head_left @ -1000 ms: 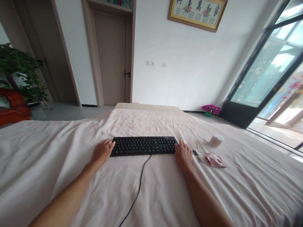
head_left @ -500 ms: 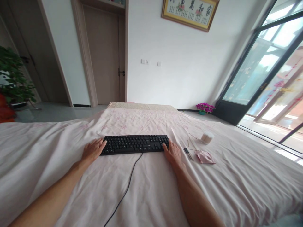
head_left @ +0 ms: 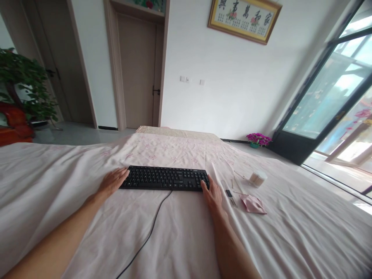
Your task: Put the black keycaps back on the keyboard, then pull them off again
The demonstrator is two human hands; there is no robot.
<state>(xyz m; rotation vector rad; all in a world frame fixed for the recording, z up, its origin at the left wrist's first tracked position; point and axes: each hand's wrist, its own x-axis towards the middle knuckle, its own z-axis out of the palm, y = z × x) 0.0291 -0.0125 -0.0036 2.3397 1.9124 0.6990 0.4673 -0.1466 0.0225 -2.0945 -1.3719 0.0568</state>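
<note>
A black keyboard lies flat on a pale pink sheet, its black cable trailing toward me. My left hand rests on the sheet against the keyboard's left end, fingers stretched out and touching it. At the right end sits my right hand, fingers together and lying flat, fingertips at the keyboard's corner. Neither hand holds anything that I can see.
Right of my right hand lie a small dark object, thin sticks, a folded pink cloth and a round tub of cotton swabs. Beyond the sheet: a closed door, a potted plant, glass doors, pink flowers.
The view has swung left, right and down as my head moved. The keyboard and both hands keep nearly the same places at its ends; my left fingers look a little more stretched.
</note>
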